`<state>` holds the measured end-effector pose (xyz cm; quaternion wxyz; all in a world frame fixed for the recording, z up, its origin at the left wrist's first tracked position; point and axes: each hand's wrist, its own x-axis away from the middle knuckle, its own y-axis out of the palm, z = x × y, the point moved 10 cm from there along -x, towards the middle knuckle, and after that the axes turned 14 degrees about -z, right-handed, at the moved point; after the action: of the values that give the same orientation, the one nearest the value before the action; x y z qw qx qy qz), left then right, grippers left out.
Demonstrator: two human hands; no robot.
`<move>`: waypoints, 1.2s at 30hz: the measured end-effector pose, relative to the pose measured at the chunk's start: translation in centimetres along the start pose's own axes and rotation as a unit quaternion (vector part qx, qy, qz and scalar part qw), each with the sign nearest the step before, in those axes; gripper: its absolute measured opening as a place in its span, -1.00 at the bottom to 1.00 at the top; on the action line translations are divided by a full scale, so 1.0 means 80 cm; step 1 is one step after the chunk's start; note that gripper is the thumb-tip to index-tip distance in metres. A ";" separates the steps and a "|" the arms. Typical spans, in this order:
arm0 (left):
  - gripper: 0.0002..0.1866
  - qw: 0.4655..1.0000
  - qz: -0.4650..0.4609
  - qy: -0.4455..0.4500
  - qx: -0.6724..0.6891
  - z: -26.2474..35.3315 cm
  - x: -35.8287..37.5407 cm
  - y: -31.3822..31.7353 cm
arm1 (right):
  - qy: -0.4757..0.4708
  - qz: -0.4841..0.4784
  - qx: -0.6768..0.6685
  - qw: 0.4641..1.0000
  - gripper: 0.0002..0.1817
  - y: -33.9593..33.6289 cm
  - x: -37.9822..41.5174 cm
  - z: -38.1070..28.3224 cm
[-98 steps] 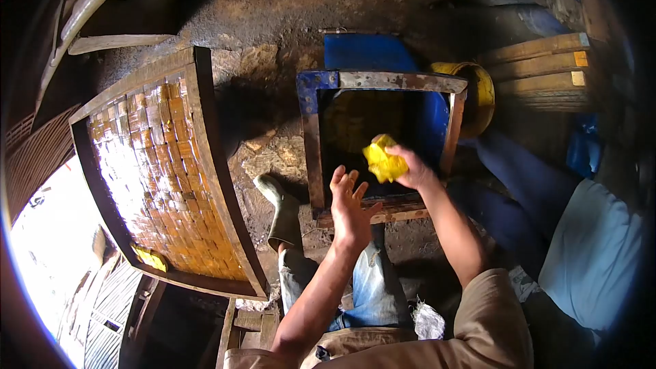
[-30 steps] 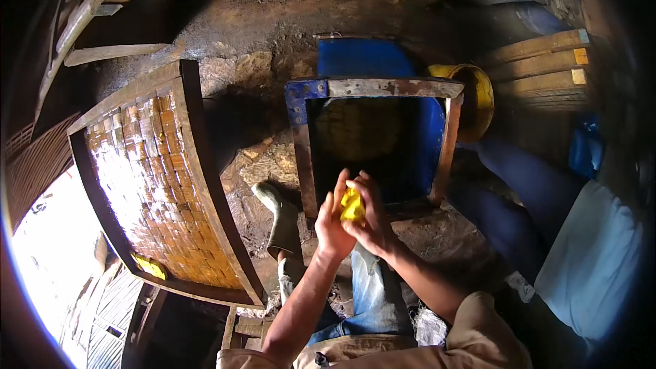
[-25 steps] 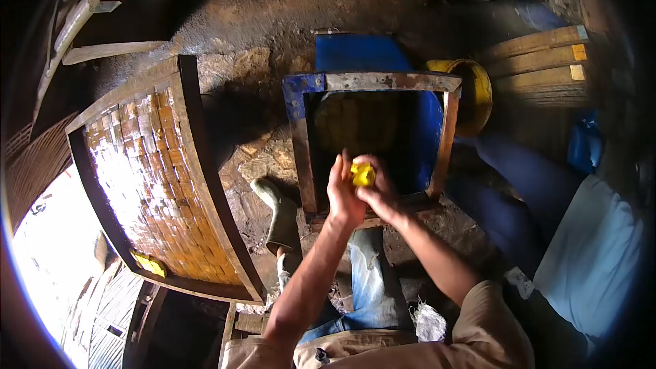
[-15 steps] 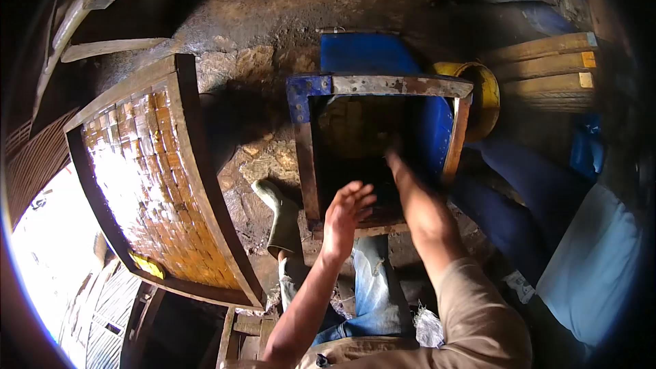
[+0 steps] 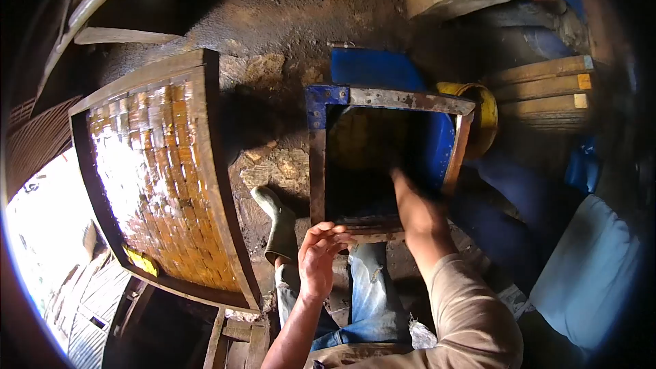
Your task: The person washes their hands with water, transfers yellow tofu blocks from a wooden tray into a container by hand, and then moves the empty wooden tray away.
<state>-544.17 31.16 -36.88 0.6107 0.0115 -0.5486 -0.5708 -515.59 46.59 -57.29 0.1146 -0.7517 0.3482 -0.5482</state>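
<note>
A box with a worn wooden rim (image 5: 403,100), blue-painted at its far left corner, stands between my knees, its inside very dark. My right forearm reaches down into it. My right hand (image 5: 398,176) is lost in the shadow there, so what it holds cannot be made out. At the near left corner of the rim is my left hand (image 5: 318,260), palm turned inward. Its fingers are loosely bent, fingertips right at the wood, with nothing seen in them. A blue panel (image 5: 439,154) shows along the box's right inner side.
Left of the box leans a wood-framed woven bamboo panel (image 5: 164,184), wet and shiny, with a yellow piece (image 5: 141,262) at its bottom. Behind the box are a blue sheet (image 5: 372,68) and a yellow bucket (image 5: 484,119). Stacked boards (image 5: 543,89) and a person's light-blue cloth (image 5: 581,266) are at right.
My left hand has moved back toward me, from over the box opening to its near left rim. My right arm stays down inside. The view has shifted slightly.
</note>
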 end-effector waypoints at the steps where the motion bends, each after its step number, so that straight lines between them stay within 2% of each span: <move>1: -0.56 1.000 -0.002 0.018 -0.003 0.012 0.013 0.004 | 0.064 -0.015 -0.018 0.998 -0.58 0.099 -0.019 0.053; 3: -0.56 0.999 -0.002 0.037 -0.005 0.028 0.042 -0.002 | 0.141 0.011 -0.055 0.988 -0.68 0.162 -0.019 0.104; 6: -0.55 0.997 -0.001 0.076 0.010 0.072 0.087 -0.005 | -0.018 0.057 -0.171 0.983 -0.70 0.053 0.068 0.000; 8: -0.57 0.992 0.017 0.120 0.028 0.105 0.115 -0.020 | -0.081 0.095 -0.336 0.934 -0.72 0.029 0.115 -0.045; 10: -0.63 0.983 0.030 0.170 0.063 0.134 0.141 -0.039 | -0.089 0.075 -0.466 0.877 -0.74 -0.001 0.182 -0.137; 12: -0.69 0.977 0.105 0.176 0.066 0.154 0.164 -0.077 | -0.111 0.072 -0.515 0.847 -0.76 -0.021 0.234 -0.254; 13: -0.70 0.967 0.107 0.213 0.086 0.168 0.175 -0.089 | -0.145 0.062 -0.491 0.857 -0.75 -0.021 0.254 -0.312; 15: -0.73 0.954 0.152 0.229 0.121 0.192 0.206 -0.126 | -0.205 0.025 -0.474 0.856 -0.75 0.000 0.277 -0.431; 16: -0.74 0.942 0.149 0.265 0.145 0.207 0.220 -0.144 | -0.232 -0.014 -0.478 0.847 -0.72 0.028 0.278 -0.484; 18: -0.75 0.915 0.185 0.321 0.159 0.228 0.260 -0.209 | -0.285 -0.081 -0.411 0.862 -0.69 0.100 0.271 -0.603; 20: -0.77 0.885 0.224 0.367 0.179 0.252 0.312 -0.273 | -0.320 -0.155 -0.294 0.887 -0.68 0.176 0.271 -0.711; 22: -0.76 0.856 0.287 0.399 0.164 0.271 0.370 -0.347 | -0.384 -0.147 -0.156 0.898 -0.66 0.220 0.290 -0.830; 23: -0.76 0.830 0.325 0.425 0.160 0.279 0.398 -0.384 | -0.448 -0.134 -0.122 0.875 -0.65 0.256 0.284 -0.872; 24: -0.76 0.817 0.333 0.442 0.159 0.285 0.418 -0.414 | -0.473 -0.137 -0.078 0.867 -0.66 0.279 0.287 -0.917; 25: -0.75 0.810 0.363 0.435 0.154 0.290 0.435 -0.445 | -0.524 -0.109 -0.048 0.844 -0.69 0.306 0.284 -0.957; 27: -0.70 0.799 0.408 0.418 0.145 0.299 0.461 -0.503 | -0.567 -0.058 0.011 0.822 -0.71 0.362 0.262 -1.021; 30: -0.64 0.797 0.417 0.412 0.148 0.323 0.481 -0.556 | -0.587 -0.063 0.037 0.806 -0.70 0.429 0.227 -1.103; 33: -0.64 0.806 0.399 0.418 0.129 0.354 0.492 -0.578 | -0.618 0.001 0.219 0.755 -0.65 0.481 0.235 -1.151; 36: -0.66 0.802 0.356 0.449 0.171 0.365 0.491 -0.594 | -0.603 -0.062 0.280 0.745 -0.69 0.503 0.236 -1.158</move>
<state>-606.61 4.61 -29.88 0.9370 0.1743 -0.2676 -0.1413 -612.38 24.32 -31.00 0.4718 -0.8796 -0.0099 -0.0599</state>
